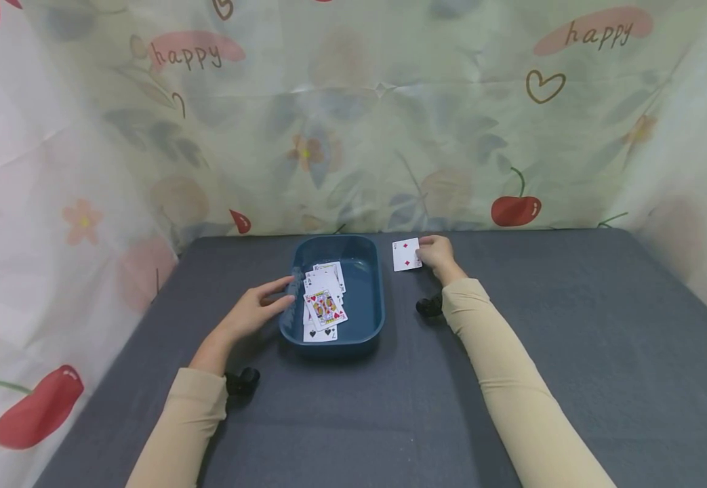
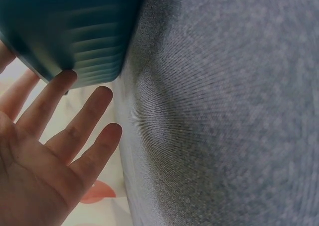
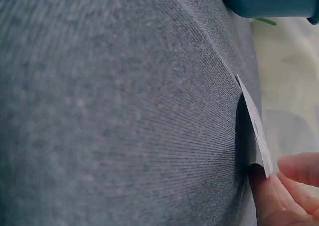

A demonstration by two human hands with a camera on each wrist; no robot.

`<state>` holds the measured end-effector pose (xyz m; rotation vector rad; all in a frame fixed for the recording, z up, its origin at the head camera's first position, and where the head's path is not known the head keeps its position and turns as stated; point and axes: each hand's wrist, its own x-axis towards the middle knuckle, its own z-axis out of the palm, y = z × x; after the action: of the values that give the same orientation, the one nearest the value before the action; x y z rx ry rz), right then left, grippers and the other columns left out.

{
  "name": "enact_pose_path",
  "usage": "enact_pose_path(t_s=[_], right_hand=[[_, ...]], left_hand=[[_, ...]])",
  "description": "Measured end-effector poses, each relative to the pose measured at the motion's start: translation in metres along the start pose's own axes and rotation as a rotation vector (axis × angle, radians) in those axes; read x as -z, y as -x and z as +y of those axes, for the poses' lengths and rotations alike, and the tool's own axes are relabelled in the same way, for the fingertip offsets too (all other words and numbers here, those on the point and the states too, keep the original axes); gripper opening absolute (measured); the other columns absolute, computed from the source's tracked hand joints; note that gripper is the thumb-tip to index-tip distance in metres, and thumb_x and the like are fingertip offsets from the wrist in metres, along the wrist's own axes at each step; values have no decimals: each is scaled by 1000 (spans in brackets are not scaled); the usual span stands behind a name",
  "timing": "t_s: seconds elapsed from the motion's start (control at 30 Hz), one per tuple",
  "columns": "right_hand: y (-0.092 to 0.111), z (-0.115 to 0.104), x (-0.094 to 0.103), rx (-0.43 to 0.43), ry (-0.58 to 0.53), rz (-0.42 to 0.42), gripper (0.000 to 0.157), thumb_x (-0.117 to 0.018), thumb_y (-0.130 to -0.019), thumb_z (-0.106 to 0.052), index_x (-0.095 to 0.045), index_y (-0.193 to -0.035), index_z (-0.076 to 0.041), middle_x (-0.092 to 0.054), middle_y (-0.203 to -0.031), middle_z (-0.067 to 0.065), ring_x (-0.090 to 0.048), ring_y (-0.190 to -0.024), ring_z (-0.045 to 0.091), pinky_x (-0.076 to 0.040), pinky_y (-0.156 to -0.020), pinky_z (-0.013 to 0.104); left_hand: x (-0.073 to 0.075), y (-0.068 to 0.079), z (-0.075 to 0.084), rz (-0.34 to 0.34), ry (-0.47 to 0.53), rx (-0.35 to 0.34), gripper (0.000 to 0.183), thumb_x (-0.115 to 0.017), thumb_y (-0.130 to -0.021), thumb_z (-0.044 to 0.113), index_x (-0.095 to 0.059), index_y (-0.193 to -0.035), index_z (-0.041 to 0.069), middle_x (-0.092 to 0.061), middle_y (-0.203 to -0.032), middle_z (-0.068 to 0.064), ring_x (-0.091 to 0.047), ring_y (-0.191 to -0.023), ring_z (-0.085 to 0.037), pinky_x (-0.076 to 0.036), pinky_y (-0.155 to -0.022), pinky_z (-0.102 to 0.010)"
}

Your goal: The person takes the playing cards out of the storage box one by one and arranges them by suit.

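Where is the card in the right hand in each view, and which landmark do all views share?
Head: the card is just right of centre, held by the right hand.
Left wrist: not in it.
Right wrist: the card on the right side, nearly edge-on.
Shared landmark: the blue tub, near the centre in head, top left in left wrist, top right in right wrist.

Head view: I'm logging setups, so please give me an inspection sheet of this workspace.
Surface: dark grey cloth-covered table.
Job's things: blue rectangular plastic-looking tub holding overlapping white rectangular playing cards; white rectangular red-diamond card outside, right of the tub.
Clutter: nothing seen.
Grippers: left hand at the tub's left side, fingers extended; right hand gripping the red-diamond card's right edge; small black device at each wrist.
Cables: nothing seen.
Surroundings: pale hanging sheet printed with cherries, flowers and "happy".
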<state>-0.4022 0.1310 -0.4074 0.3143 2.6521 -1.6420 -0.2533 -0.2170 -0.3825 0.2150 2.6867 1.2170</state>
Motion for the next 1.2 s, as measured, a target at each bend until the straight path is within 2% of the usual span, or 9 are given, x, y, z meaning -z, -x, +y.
enact_pose_path(t_s=[0.1,0.3,0.37,0.4,0.47,0.63,0.7,0.8,1.2], right_hand=[[-20,15,-2,28,13,-2,39,-56,-83,-1,-57,-123,4,-63,-121,20,-62,-111,26,-52,-85,29],[-180,128,-36,171,0,25,37,-76,-74,-20,-66,-110,-14,-71,-103,9,-67,-93,19,-53,-74,31],[-200,140,-39,203,11,16,40,-78,-73,-25,-66,-110,-17,-71,-104,7,-66,-93,19,-53,-73,31],[-193,133,-38,209,22,19,40,-77,-74,-25,-66,-111,-16,-70,-105,8,-66,-94,19,-53,-73,32],[-145,99,-25,233,19,-18,38,-74,-77,-21,-65,-113,-13,-70,-105,8,-65,-95,19,-53,-73,31],[7,-14,9,244,22,-160,38,-59,-88,-10,-55,-126,0,-62,-121,19,-59,-112,28,-50,-91,36],[32,-39,11,231,28,-213,41,-53,-92,-9,-48,-130,3,-55,-129,24,-54,-119,33,-47,-98,40],[54,-60,13,248,-1,-279,41,-50,-94,-9,-46,-132,4,-52,-132,25,-52,-122,34,-46,-100,40],[87,-95,-7,400,-9,-450,38,-58,-91,-11,-53,-127,-1,-58,-126,22,-57,-116,32,-47,-98,40]], left_hand=[[0,0,0,0,-2,3,59,-53,-92,45,-35,-145,25,-30,-153,-13,-41,-132,-40,-37,-104,-55],[0,0,1,-3,2,19,61,-54,-91,48,-35,-145,27,-30,-153,-12,-42,-132,-39,-37,-104,-55],[0,0,1,-3,-3,19,62,-53,-91,48,-34,-145,26,-30,-153,-12,-42,-132,-39,-38,-104,-55],[0,0,1,-3,-3,20,62,-53,-91,49,-34,-145,26,-30,-153,-12,-42,-132,-39,-38,-104,-55],[0,0,1,-3,-4,20,62,-53,-91,48,-34,-145,26,-30,-153,-13,-41,-132,-40,-38,-104,-55],[0,0,1,-5,-4,16,61,-53,-92,46,-34,-145,25,-29,-153,-13,-41,-132,-40,-37,-104,-56],[0,1,2,-5,-5,14,59,-53,-92,44,-34,-145,25,-29,-153,-13,-41,-132,-40,-37,-104,-56],[0,1,2,-4,-4,15,58,-53,-93,42,-34,-145,25,-29,-153,-13,-40,-133,-40,-37,-104,-56],[1,1,2,-12,-18,-3,59,-51,-94,42,-32,-146,24,-28,-153,-15,-38,-133,-42,-36,-104,-58]])
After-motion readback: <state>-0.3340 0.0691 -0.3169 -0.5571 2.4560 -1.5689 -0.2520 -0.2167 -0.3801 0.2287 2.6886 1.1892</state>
